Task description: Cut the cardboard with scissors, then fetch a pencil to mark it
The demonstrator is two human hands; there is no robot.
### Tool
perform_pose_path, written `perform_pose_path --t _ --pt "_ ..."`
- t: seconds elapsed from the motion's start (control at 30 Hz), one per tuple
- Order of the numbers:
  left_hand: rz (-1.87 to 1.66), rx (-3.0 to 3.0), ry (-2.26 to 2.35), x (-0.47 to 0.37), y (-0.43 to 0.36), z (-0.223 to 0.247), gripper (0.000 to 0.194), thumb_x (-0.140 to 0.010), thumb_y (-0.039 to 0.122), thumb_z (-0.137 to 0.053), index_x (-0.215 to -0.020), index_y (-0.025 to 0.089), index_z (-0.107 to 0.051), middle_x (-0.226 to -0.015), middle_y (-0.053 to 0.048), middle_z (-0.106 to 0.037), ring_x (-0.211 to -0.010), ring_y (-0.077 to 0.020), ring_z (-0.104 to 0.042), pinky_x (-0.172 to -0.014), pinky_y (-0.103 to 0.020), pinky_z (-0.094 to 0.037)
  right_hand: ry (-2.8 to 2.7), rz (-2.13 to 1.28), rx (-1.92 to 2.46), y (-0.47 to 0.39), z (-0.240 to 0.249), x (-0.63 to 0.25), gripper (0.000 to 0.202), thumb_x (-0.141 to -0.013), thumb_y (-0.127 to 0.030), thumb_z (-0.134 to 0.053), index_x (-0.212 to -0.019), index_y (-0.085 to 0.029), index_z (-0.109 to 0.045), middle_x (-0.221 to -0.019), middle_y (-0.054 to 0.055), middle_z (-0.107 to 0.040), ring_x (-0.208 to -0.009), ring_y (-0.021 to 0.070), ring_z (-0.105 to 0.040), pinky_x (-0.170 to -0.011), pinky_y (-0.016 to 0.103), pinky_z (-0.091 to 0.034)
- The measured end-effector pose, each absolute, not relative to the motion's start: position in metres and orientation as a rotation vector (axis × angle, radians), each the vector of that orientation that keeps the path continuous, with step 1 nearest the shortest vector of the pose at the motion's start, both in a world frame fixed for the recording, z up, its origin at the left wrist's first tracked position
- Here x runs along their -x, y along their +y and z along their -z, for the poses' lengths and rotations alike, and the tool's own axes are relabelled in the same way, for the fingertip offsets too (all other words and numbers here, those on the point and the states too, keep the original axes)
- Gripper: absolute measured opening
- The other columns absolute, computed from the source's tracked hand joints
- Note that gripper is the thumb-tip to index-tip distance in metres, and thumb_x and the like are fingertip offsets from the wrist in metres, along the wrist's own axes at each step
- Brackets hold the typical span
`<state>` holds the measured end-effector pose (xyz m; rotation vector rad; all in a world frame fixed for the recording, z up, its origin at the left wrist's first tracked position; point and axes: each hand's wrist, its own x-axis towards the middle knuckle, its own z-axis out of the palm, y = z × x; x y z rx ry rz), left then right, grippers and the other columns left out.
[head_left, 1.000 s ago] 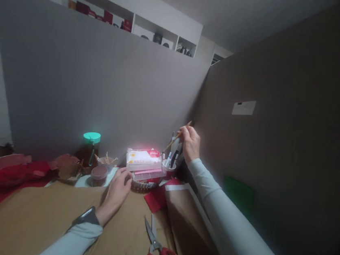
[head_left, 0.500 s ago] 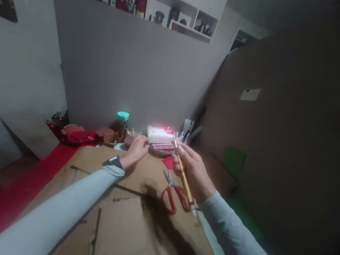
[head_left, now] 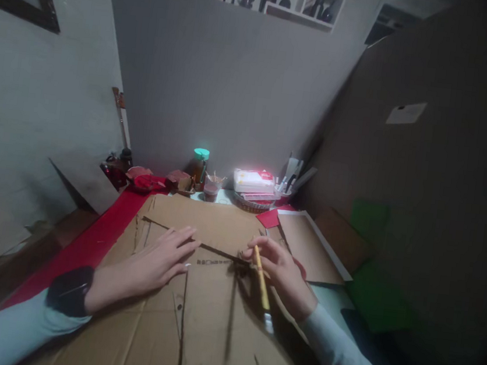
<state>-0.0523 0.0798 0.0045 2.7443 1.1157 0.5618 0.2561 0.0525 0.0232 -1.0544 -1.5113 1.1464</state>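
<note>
A grey panel [head_left: 220,80] stands behind the cardboard [head_left: 221,221], with a white shelf [head_left: 295,17] showing above the panel. Past the cardboard's far edge sit a jar [head_left: 200,169] with a teal lid, a small tub [head_left: 211,191], a basket [head_left: 253,203] with a white packet [head_left: 252,182] on top, and a cup [head_left: 283,197] of pens. Red cloth [head_left: 86,246] runs along the cardboard's left side; a shallow tray [head_left: 313,246] lies at its far right corner.

The left hand [head_left: 158,260] is spread palm down on the cardboard — fingers loose, gripping nothing. Over the cardboard's right part, the right hand [head_left: 281,272] pinches a yellow stick [head_left: 262,281] between thumb and fingers, its pale end slanting towards the near edge — whether the stick touches the cardboard, I cannot tell. Scissors [head_left: 299,267] lie partly hidden behind that hand.
</note>
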Motion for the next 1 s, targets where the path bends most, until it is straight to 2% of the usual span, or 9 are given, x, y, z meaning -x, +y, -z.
perform_pose_path --t 0.23,0.37,0.47,0.53,0.6,0.7,0.77,0.9,1.0 --pt "-0.518 -2.7 1.189 0.049 0.114 0.001 0.058 -0.094 0.032 -0.069 -0.146 0.023 -0.043 -0.159 -0.014 -0.034 -0.148 -0.0388 -0.03 -0.119 -0.07 -0.024 -1.975 -0.737 1.189 0.069 -0.017 -0.235 0.026 -0.095 -0.039 -0.068 -0.107 -0.016 -0.064 -0.103 0.004 -0.067 -0.094 0.0206 -0.066 -0.086 0.042 -0.055" --pt "-0.613 -2.673 1.139 0.045 0.105 -0.006 0.035 -0.098 0.025 -0.062 -0.132 0.02 -0.056 -0.15 -0.012 -0.047 -0.141 -0.0332 -0.042 -0.116 -0.063 -0.035 -2.095 -0.578 1.258 0.058 -0.018 -0.239 0.022 -0.098 -0.04 -0.063 -0.102 -0.018 -0.063 -0.096 0.002 -0.066 -0.086 0.0184 -0.064 -0.081 0.038 -0.054" --pt "-0.686 -2.637 1.12 0.038 0.092 -0.015 0.014 -0.1 0.023 -0.058 -0.111 0.017 -0.064 -0.125 -0.008 -0.062 -0.12 -0.0257 -0.059 -0.103 -0.051 -0.05 -2.174 -0.538 1.258 0.053 -0.015 -0.24 0.021 -0.096 -0.04 -0.064 -0.099 -0.019 -0.063 -0.092 0.001 -0.064 -0.085 0.0182 -0.062 -0.078 0.037 -0.052" --pt "-0.701 -2.598 1.14 0.031 0.084 -0.018 0.011 -0.1 0.024 -0.057 -0.105 0.017 -0.065 -0.109 -0.005 -0.065 -0.107 -0.0228 -0.062 -0.096 -0.047 -0.052 -2.19 -0.534 1.246 0.052 -0.011 -0.24 0.02 -0.096 -0.039 -0.064 -0.1 -0.019 -0.062 -0.094 0.002 -0.063 -0.086 0.0186 -0.061 -0.078 0.037 -0.052" --pt "-0.672 -2.541 1.155 0.023 0.078 -0.019 0.015 -0.1 0.027 -0.059 -0.111 0.018 -0.064 -0.105 -0.004 -0.066 -0.103 -0.023 -0.062 -0.094 -0.047 -0.052 -2.181 -0.545 1.237 0.052 -0.006 -0.24 0.021 -0.097 -0.038 -0.064 -0.101 -0.018 -0.062 -0.097 0.002 -0.064 -0.087 0.0185 -0.062 -0.078 0.037 -0.053" --pt "-0.556 -2.458 1.108 0.01 0.074 -0.015 0.034 -0.096 0.033 -0.066 -0.127 0.021 -0.057 -0.115 -0.006 -0.063 -0.11 -0.0257 -0.06 -0.097 -0.049 -0.051 -2.16 -0.591 1.207 0.053 -0.001 -0.24 0.022 -0.097 -0.039 -0.064 -0.102 -0.018 -0.063 -0.1 0.003 -0.065 -0.088 0.0185 -0.063 -0.079 0.037 -0.054" --pt "-0.484 -2.402 1.094 0.002 0.078 -0.012 0.037 -0.095 0.035 -0.068 -0.127 0.022 -0.057 -0.118 -0.007 -0.061 -0.113 -0.0269 -0.058 -0.099 -0.05 -0.05 -2.151 -0.624 1.173 0.053 -0.002 -0.24 0.022 -0.098 -0.039 -0.064 -0.102 -0.018 -0.064 -0.101 0.003 -0.066 -0.09 0.0188 -0.065 -0.08 0.037 -0.055" --pt "-0.347 -2.203 1.076 -0.006 0.088 -0.019 0.028 -0.091 0.042 -0.072 -0.097 0.017 -0.063 -0.091 -0.001 -0.062 -0.085 -0.0195 -0.061 -0.082 -0.041 -0.054 -2.08 -0.621 1.163 0.051 -0.015 -0.244 0.022 -0.099 -0.039 -0.062 -0.102 -0.018 -0.064 -0.103 0.004 -0.067 -0.093 0.0197 -0.065 -0.083 0.04 -0.055" --pt "-0.323 -1.954 1.028 0.004 0.081 -0.034 0.033 -0.09 0.042 -0.072 -0.076 0.017 -0.056 -0.072 0.004 -0.052 -0.063 -0.0126 -0.05 -0.062 -0.028 -0.047 -1.995 -0.614 1.186 0.04 -0.034 -0.256 0.023 -0.101 -0.04 -0.057 -0.107 -0.018 -0.061 -0.107 0.006 -0.068 -0.097 0.0204 -0.066 -0.086 0.041 -0.055"
